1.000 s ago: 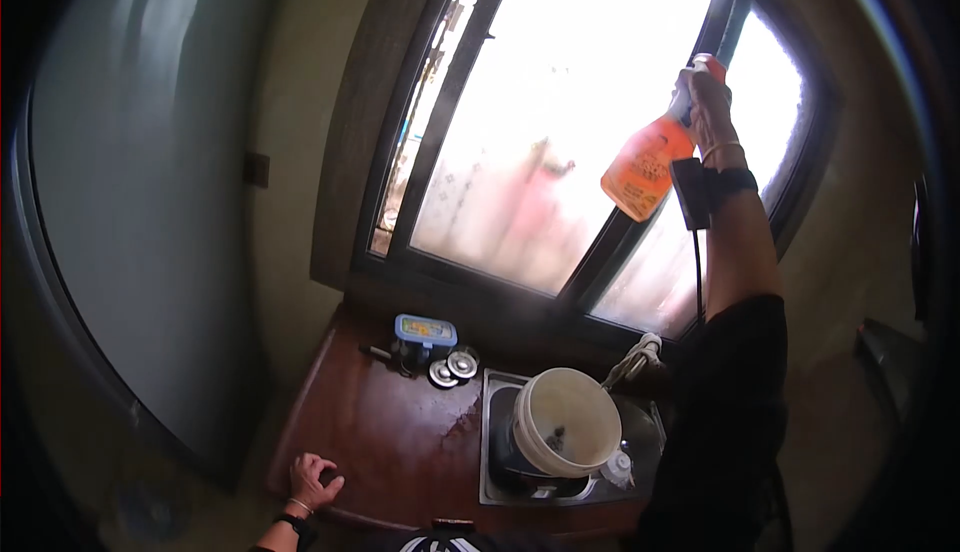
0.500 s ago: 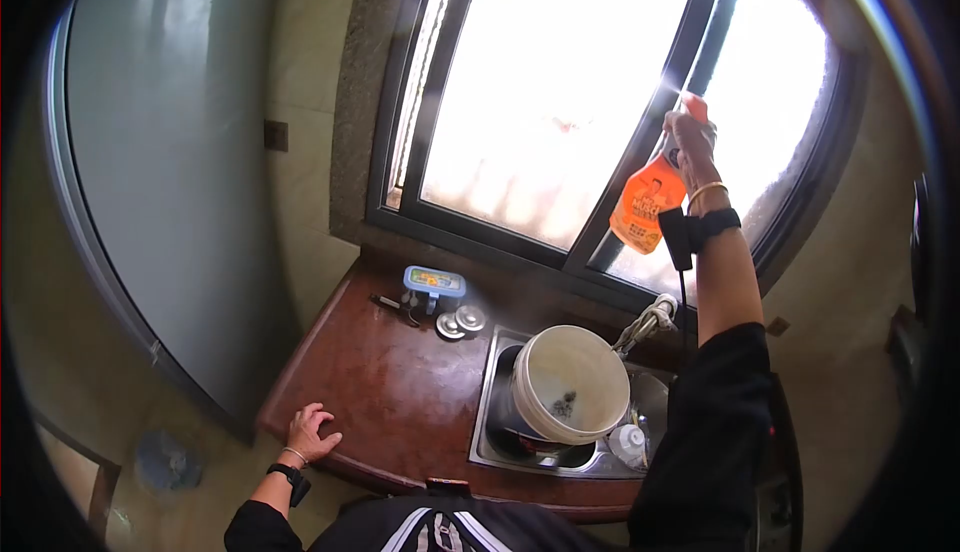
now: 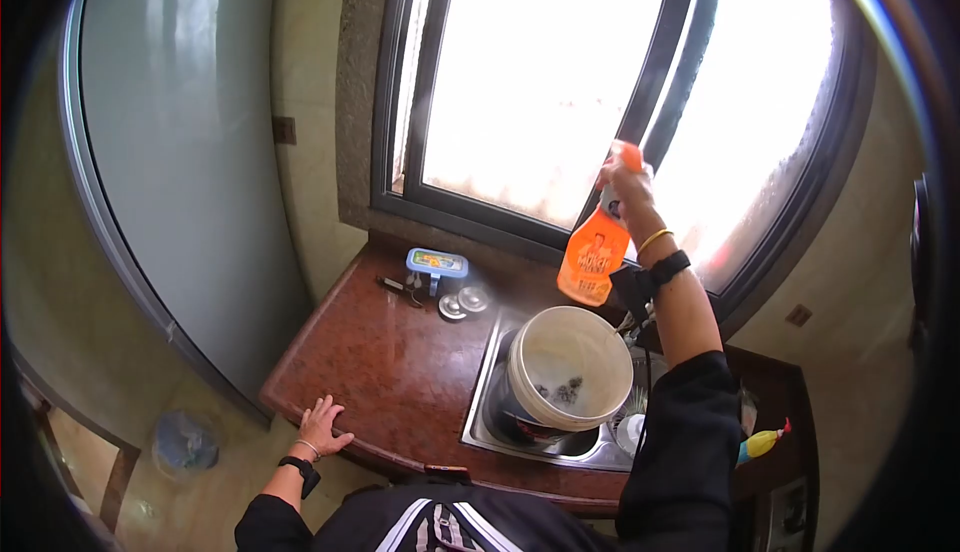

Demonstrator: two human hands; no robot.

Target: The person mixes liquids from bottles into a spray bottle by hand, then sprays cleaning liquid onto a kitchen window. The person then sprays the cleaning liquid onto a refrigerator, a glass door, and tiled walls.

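A pale, round bucket crowds the metal sink; a blue-lidded box sits farther left. The right hand clasps the neck of a tilted orange plastic spray bottle before the window (label showing); the left hand, fingers spread, rests on the glossy reddish-brown counter's near-left edge.

A black top with white stripes, black sleeves, dark wrist straps, a yellow right bangle, a thin left bracelet.
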